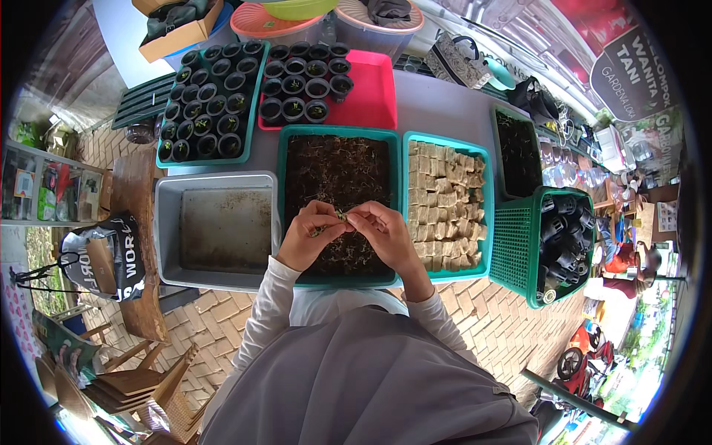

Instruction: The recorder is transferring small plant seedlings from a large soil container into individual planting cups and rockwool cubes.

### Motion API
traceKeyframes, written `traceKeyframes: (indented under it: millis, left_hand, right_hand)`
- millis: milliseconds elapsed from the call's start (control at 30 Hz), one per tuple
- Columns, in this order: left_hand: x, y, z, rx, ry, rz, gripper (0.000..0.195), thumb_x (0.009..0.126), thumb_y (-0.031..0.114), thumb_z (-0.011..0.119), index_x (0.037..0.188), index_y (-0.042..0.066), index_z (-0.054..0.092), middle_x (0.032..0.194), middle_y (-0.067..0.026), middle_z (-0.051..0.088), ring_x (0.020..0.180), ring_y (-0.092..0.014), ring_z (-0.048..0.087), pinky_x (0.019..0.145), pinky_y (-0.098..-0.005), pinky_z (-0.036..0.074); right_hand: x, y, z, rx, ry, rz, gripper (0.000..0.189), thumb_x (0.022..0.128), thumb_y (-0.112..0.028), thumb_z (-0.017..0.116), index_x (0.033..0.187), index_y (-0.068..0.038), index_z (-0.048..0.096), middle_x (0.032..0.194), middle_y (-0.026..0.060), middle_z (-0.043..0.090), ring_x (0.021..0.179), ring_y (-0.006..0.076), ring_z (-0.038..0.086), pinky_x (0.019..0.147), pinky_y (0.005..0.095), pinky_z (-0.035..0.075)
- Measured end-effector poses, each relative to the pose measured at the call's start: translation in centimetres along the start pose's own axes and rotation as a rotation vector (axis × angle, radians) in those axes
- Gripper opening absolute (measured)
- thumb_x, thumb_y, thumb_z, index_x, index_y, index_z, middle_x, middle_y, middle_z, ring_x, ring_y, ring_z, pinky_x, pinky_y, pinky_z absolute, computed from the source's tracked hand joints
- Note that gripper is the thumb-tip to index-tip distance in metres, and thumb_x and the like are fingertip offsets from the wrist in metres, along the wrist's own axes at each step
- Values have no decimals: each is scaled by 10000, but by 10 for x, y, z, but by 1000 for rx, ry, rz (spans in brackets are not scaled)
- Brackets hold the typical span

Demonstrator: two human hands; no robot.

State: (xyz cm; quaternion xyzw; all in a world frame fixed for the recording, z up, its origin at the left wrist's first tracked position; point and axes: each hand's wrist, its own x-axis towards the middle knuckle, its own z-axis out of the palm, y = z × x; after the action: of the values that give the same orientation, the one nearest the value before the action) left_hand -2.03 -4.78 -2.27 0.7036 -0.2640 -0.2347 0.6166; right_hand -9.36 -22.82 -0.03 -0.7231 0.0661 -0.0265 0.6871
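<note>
Both hands meet above a green tray of dark soil (339,167) scattered with thin, pale plant bits. Small seedlings (340,214) are pinched between the fingertips of my left hand (312,229), and more green shows under its curled fingers. The thumb and forefinger of my right hand (384,225) touch the same seedlings at the left hand's fingertips. Just right of the soil, a turquoise tray (489,222) holds rows of tan, block-shaped growing plugs. Behind the soil stand black pots with seedlings (294,84), some on a red tray (372,89) and others on a green one (253,128).
A grey plastic tub (222,228) with dirt specks stands at the left. At the right are a green basket (512,250) of black net pots and another soil tray (518,150). Lidded tubs (278,22) stand at the back. Two people are in the far right background.
</note>
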Motion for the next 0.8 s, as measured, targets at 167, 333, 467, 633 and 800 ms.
traceKeyframes:
  millis: [167,333,467,633,800]
  left_hand:
    - [3,0,3,7,1,4,149,862,105,728,996,45,754,1012,-45,541,893,-110,522,738,-246,446]
    - [8,4,8,46,9,-32,140,828,140,739,960,126,783,929,-49,585,908,-188,560,820,-306,457]
    - [10,1,11,79,-7,12,156,854,111,735,1004,83,769,991,-32,542,885,-125,541,742,-255,459]
    - [11,-2,15,-50,30,-30,140,824,139,744,958,126,783,932,-42,576,885,-178,558,791,-294,459]
    - [10,-1,15,-26,26,-38,145,824,141,747,964,134,784,931,-34,570,885,-168,550,787,-290,456]
  right_hand:
    - [4,-2,-5,22,-1,12,146,965,-110,618,1007,25,655,865,46,671,794,89,636,693,227,497]
    - [5,-4,-11,-4,24,21,141,928,-106,658,966,29,653,857,80,683,788,133,683,666,247,517]
    - [5,3,-14,-12,27,9,121,944,-101,648,984,12,664,855,29,670,769,63,620,650,205,474]
    - [4,2,-18,-38,50,16,146,926,-113,663,969,27,661,851,73,681,779,115,674,653,242,507]
    - [4,2,-21,-44,44,23,158,932,-124,658,972,29,660,847,71,679,772,101,658,651,239,498]
